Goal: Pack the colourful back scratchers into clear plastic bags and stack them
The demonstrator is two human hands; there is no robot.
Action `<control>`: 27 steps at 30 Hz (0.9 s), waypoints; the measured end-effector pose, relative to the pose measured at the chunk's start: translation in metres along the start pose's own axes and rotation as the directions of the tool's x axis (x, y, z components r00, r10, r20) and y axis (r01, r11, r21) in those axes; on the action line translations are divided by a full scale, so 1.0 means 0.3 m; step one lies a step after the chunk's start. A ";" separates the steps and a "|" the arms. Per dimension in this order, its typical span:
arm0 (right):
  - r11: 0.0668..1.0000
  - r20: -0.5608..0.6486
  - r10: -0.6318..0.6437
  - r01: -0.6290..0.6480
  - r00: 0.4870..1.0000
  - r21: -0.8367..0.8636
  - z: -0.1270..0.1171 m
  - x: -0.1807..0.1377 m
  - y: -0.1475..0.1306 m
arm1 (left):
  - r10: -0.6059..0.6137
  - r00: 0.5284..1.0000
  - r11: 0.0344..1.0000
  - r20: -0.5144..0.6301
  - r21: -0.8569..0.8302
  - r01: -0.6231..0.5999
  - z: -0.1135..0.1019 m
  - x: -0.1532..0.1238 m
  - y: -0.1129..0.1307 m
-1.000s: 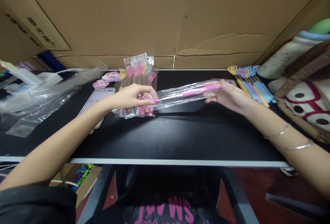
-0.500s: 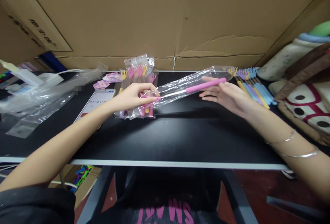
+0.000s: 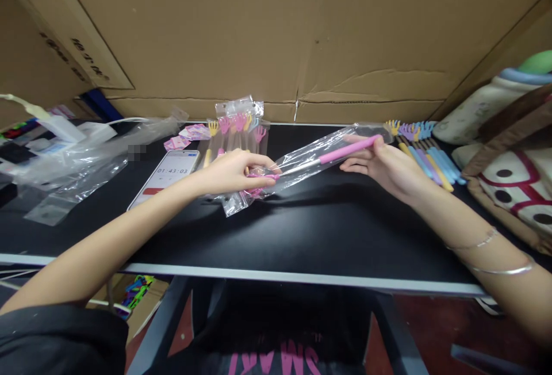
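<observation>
Bagging of a pink back scratcher [image 3: 349,148] at a black counter [image 3: 323,225]. The scratcher lies inside a clear sleeve [image 3: 302,159], held just above the counter between both hands. The left hand [image 3: 235,171] is closed in a pinch on the sleeve's lower end. The right hand [image 3: 383,162], fingers curled, grips the handle end through the plastic. One second earlier the sleeve lay almost level. It now slopes up to the right, and a loose tail of plastic has come out past the left hand's fingers, which suggests the scratcher sits deeper in the sleeve. The phone [image 3: 166,176] has come into clearer view and reads 01:43:03. Packed scratchers [image 3: 236,130] stand behind and loose scratchers [image 3: 420,145] lie to the right. The claw head is hidden behind fingers and creased plastic, and it is unclear which end of the sleeve is open. The cushion [image 3: 509,156] is cut off at the right edge.
</observation>
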State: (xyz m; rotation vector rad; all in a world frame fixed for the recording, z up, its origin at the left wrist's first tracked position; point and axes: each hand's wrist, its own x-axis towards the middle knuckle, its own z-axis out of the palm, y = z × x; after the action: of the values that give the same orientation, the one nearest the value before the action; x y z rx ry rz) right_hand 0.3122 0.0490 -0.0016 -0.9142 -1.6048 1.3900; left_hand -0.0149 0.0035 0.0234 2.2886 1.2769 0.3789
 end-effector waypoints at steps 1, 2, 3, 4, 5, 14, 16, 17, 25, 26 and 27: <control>1.000 -0.009 -0.008 0.007 1.000 -0.001 0.000 -0.001 -0.002 | -0.004 1.000 1.000 0.000 0.025 0.004 -0.001 0.003 0.004; 1.000 -0.018 -0.015 0.015 1.000 0.000 0.000 -0.001 -0.005 | -0.009 1.000 0.999 -0.006 0.047 0.010 -0.002 0.007 0.008; 1.000 -0.030 -0.022 0.023 0.999 0.005 0.000 -0.003 -0.010 | -0.016 1.000 0.998 -0.018 0.065 0.017 -0.004 0.011 0.013; 1.000 -0.043 -0.028 0.029 0.999 0.010 0.000 -0.005 -0.016 | -0.018 0.999 0.997 -0.033 0.078 0.020 -0.007 0.017 0.020; 0.999 -0.055 -0.033 0.034 0.998 0.016 -0.001 -0.007 -0.024 | -0.011 0.999 0.996 -0.053 0.092 0.016 -0.011 0.023 0.026; 0.967 -0.254 -0.190 0.225 0.948 0.117 -0.019 -0.013 -0.066 | 0.221 0.891 0.904 -0.397 0.425 -0.035 -0.042 0.145 0.092; 0.956 -0.327 -0.242 0.283 0.913 0.082 -0.016 -0.010 -0.065 | 0.287 0.862 0.873 -0.418 0.484 -0.057 -0.044 0.190 0.089; 0.946 -0.356 -0.281 0.319 0.891 0.051 -0.012 -0.011 -0.064 | 0.305 0.852 0.868 -0.426 0.492 -0.065 -0.044 0.215 0.084; 0.472 0.106 -0.727 0.606 0.678 -0.640 0.042 -0.068 -0.067 | 0.414 0.840 0.775 -0.350 0.620 -0.124 0.013 0.376 0.006; 0.385 0.238 -0.704 0.641 0.669 -0.664 0.051 -0.074 -0.065 | 0.424 0.850 0.754 -0.312 0.642 -0.141 0.027 0.386 0.001; 0.324 0.346 -0.666 0.674 0.661 -0.664 0.061 -0.077 -0.062 | 0.426 0.861 0.736 -0.277 0.659 -0.153 0.041 0.394 -0.003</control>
State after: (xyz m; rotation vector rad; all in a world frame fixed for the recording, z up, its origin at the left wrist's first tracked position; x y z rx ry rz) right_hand 0.3048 0.0181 0.0128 -0.4941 -2.2578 0.0573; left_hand 0.0521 0.1012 0.0129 3.1360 1.3710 0.6655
